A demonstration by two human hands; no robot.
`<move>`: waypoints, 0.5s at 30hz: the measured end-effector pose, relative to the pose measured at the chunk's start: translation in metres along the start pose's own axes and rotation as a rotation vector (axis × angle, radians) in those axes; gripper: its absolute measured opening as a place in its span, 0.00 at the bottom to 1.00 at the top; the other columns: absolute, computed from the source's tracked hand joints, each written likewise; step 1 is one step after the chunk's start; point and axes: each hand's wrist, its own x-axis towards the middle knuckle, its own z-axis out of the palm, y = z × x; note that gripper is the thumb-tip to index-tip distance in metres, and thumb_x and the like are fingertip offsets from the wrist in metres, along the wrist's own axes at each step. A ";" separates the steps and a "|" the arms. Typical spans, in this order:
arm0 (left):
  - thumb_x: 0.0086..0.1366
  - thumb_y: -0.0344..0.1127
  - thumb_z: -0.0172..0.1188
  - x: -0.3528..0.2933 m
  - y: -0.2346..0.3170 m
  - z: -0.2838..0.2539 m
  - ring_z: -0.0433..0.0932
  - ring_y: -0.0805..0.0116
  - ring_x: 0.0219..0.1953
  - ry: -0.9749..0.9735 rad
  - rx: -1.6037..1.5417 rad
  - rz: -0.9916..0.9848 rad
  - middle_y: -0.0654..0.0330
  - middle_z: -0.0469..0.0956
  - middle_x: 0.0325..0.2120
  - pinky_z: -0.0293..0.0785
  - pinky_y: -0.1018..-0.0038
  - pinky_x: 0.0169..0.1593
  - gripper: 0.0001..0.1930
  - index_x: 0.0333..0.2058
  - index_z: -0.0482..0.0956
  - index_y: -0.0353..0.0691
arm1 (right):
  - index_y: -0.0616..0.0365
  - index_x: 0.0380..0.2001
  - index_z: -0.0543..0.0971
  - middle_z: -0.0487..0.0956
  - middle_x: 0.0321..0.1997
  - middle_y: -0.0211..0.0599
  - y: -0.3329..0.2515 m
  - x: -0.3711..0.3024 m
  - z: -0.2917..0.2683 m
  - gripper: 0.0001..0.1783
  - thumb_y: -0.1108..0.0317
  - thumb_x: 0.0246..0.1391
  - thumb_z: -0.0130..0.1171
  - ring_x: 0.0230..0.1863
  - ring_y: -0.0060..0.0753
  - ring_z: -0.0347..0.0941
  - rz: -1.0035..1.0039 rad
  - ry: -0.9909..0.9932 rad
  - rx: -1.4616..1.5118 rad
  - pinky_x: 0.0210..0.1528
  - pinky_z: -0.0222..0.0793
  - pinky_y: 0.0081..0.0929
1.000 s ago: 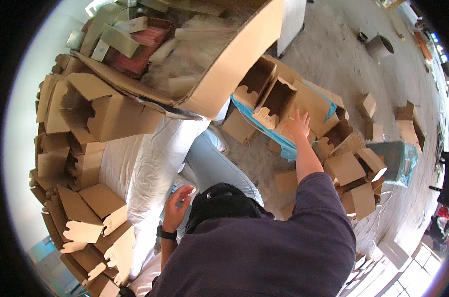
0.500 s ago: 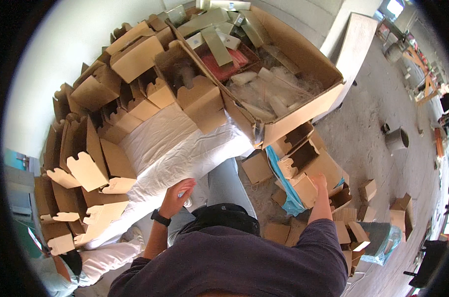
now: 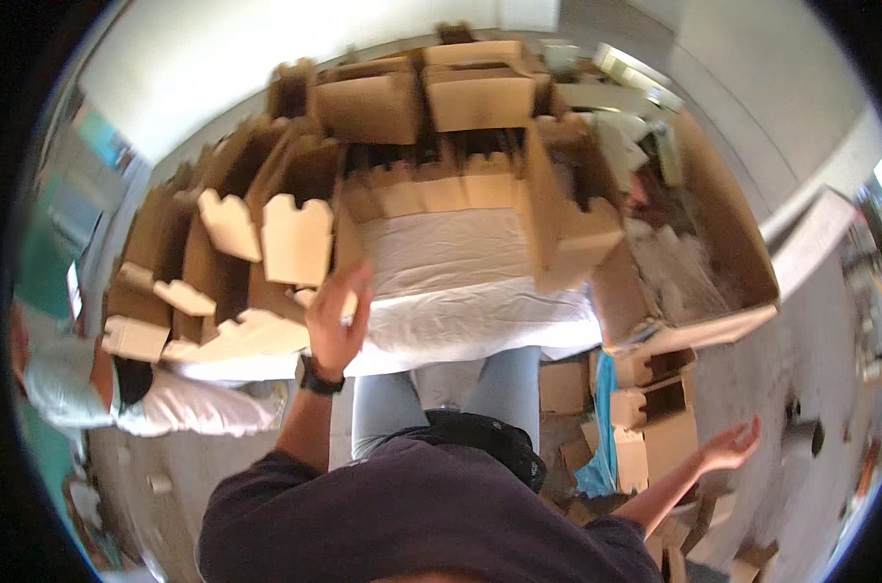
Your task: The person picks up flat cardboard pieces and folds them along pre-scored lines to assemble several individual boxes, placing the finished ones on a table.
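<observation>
My left hand (image 3: 337,319), with a dark watch on its wrist, is raised at the near edge of the table, its fingers spread and nothing in them. Right behind it stand open cardboard bin boxes (image 3: 297,239) with notched front flaps. Out to the right, my right hand (image 3: 732,447) is stretched away from my body, fingers apart and empty. It hovers beyond some cardboard boxes (image 3: 669,432) on the floor, which have a blue plastic sheet (image 3: 604,428) along their left side. A white cloth (image 3: 450,248) covers the table in front of me.
At the right stands a large carton (image 3: 698,325) holding clear plastic wrap (image 3: 669,272) and flat pieces. More bin boxes (image 3: 480,97) line the table's back. Another person (image 3: 169,394) is at the left. A dark bucket (image 3: 803,437) stands on the floor at right.
The view has swung left toward the table. My right hand has let go of the cardboard box and moved out to the right. My left hand has risen toward the boxes.
</observation>
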 end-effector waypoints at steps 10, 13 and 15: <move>0.43 0.41 0.70 0.091 -0.040 -0.053 0.64 0.58 0.56 -0.085 0.563 0.138 0.61 0.70 0.48 0.58 0.60 0.60 0.24 0.40 0.76 0.40 | 0.62 0.35 0.78 0.78 0.42 0.43 -0.242 -0.065 0.065 0.08 0.80 0.51 0.53 0.45 0.39 0.74 -0.455 -0.544 0.569 0.46 0.70 0.33; 0.37 0.39 0.72 0.092 -0.045 -0.057 0.66 0.60 0.53 -0.117 0.495 0.115 0.62 0.72 0.41 0.64 0.64 0.57 0.21 0.31 0.77 0.39 | 0.59 0.33 0.79 0.78 0.41 0.41 -0.272 -0.089 0.074 0.09 0.81 0.48 0.54 0.44 0.39 0.75 -0.414 -0.725 0.657 0.45 0.70 0.32; 0.35 0.37 0.72 0.093 -0.046 -0.061 0.68 0.60 0.51 -0.128 0.432 0.116 0.63 0.73 0.38 0.68 0.67 0.53 0.20 0.30 0.77 0.38 | 0.58 0.32 0.79 0.78 0.41 0.40 -0.280 -0.096 0.074 0.11 0.83 0.46 0.55 0.43 0.39 0.75 -0.404 -0.804 0.675 0.44 0.70 0.31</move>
